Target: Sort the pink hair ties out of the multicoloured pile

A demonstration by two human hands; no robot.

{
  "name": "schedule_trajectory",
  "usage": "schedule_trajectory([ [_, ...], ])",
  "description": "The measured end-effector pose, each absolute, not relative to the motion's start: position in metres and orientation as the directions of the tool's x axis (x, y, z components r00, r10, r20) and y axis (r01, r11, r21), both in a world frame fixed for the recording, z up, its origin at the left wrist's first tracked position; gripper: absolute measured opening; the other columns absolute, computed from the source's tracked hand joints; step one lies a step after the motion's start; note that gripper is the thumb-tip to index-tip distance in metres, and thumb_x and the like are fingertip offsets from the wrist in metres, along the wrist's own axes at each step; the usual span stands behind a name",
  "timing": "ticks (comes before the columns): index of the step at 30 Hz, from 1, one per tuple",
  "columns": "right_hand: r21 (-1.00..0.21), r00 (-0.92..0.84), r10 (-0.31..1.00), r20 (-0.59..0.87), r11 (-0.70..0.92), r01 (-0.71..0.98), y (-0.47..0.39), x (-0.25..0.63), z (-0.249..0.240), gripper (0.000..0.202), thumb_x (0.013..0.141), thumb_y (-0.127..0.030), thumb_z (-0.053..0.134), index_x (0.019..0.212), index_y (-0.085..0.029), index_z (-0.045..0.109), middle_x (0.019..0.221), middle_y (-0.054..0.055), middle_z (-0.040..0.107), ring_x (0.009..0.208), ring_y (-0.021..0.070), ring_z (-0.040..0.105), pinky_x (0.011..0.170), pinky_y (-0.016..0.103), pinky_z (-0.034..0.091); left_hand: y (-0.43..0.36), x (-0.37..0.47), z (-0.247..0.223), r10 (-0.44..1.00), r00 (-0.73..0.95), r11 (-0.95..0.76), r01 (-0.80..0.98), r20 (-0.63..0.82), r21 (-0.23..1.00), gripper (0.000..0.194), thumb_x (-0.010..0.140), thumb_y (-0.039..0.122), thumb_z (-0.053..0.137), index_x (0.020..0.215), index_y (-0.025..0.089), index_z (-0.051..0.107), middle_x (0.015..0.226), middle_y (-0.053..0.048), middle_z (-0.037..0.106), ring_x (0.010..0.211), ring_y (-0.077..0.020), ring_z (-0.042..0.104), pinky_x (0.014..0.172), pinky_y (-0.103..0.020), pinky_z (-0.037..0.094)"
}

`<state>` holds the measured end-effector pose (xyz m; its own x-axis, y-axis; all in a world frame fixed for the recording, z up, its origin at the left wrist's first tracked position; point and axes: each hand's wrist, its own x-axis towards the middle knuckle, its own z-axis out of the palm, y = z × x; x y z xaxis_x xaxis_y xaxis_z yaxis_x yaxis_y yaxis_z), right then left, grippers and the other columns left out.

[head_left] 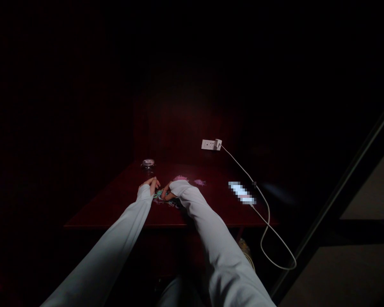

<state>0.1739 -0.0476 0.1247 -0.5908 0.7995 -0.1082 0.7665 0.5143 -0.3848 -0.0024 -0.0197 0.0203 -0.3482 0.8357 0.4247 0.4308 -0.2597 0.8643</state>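
On the dark red table (115,209) lies a loose heap of small coloured loops (160,195), green, white and dark, that look like rubber bands. My left hand (151,185) rests at the heap's left side, its fingers bent and pressed together. My right hand (168,192) reaches down into the heap from the right with curled fingers. Whatever either hand pinches is too small and dim to make out. Just beyond my right wrist is a pink pile (181,178) of similar loops, partly covered by the sleeve. A smaller purple pile (200,182) lies to its right.
A clear round jar with a pale lid (148,162) stands at the table's back left. To the right lies a lit phone (241,193), its white cable (269,209) looping past the table edge up to a charger in the wall socket (211,145). The surroundings are very dark.
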Motion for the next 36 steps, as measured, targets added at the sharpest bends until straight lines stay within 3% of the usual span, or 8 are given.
schedule_trajectory([
  [4, -0.391, -0.637, 0.761, -0.121, 0.553, 0.735, -0.048, 0.169, 0.123, 0.009, 0.075, -0.023, 0.087, 0.084, -0.026, 0.089, 0.068, -0.006, 0.068, 0.069, 0.0119, 0.063, 0.061, 0.02, 0.041, -0.019, -0.003, 0.019, 0.83, -0.329, -0.288, 0.438, 0.45, 0.851, 0.047, 0.096, 0.051, 0.044, 0.06, 0.025, 0.062, 0.061, -0.003, 0.067, 0.065, -0.0209, 0.063, 0.068, -0.031, 0.049],
  [11, -0.338, -0.67, 0.735, -0.105, 0.607, 0.719, -0.048, 0.16, 0.116, 0.017, 0.076, -0.014, 0.084, 0.087, -0.027, 0.086, 0.074, -0.006, 0.071, 0.073, 0.0121, 0.064, 0.063, 0.02, 0.042, -0.015, -0.005, 0.015, 0.829, -0.33, -0.28, 0.456, 0.452, 0.845, 0.046, 0.093, 0.052, 0.045, 0.06, 0.025, 0.063, 0.062, -0.003, 0.069, 0.064, -0.021, 0.063, 0.068, -0.031, 0.048],
  [16, -0.314, -0.659, 0.744, -0.111, 0.603, 0.734, -0.048, 0.159, 0.115, 0.015, 0.079, -0.019, 0.085, 0.093, -0.024, 0.084, 0.076, -0.006, 0.069, 0.074, 0.0122, 0.064, 0.064, 0.021, 0.042, -0.016, -0.004, 0.015, 0.832, -0.32, -0.285, 0.454, 0.453, 0.844, 0.045, 0.091, 0.053, 0.044, 0.061, 0.026, 0.063, 0.063, -0.003, 0.07, 0.066, -0.0217, 0.064, 0.069, -0.032, 0.049],
  [26, -0.469, -0.575, 0.81, -0.112, 0.467, 0.75, -0.05, 0.153, 0.115, 0.018, 0.088, -0.025, 0.077, 0.103, -0.022, 0.085, 0.071, -0.007, 0.061, 0.066, 0.0093, 0.054, 0.061, 0.02, 0.04, -0.018, -0.003, 0.021, 0.861, -0.346, -0.205, 0.435, 0.373, 0.877, 0.04, 0.089, 0.049, 0.048, 0.06, 0.025, 0.062, 0.06, -0.002, 0.07, 0.063, -0.0206, 0.062, 0.064, -0.029, 0.047],
  [36, -0.388, -0.576, 0.814, -0.078, 0.507, 0.77, -0.048, 0.157, 0.12, 0.013, 0.085, -0.031, 0.08, 0.095, -0.028, 0.087, 0.086, -0.003, 0.076, 0.084, 0.0141, 0.069, 0.068, 0.019, 0.048, -0.015, -0.003, 0.018, 0.861, -0.336, -0.227, 0.419, 0.383, 0.879, 0.041, 0.088, 0.053, 0.047, 0.062, 0.026, 0.064, 0.061, -0.003, 0.07, 0.065, -0.0218, 0.064, 0.067, -0.031, 0.047],
])
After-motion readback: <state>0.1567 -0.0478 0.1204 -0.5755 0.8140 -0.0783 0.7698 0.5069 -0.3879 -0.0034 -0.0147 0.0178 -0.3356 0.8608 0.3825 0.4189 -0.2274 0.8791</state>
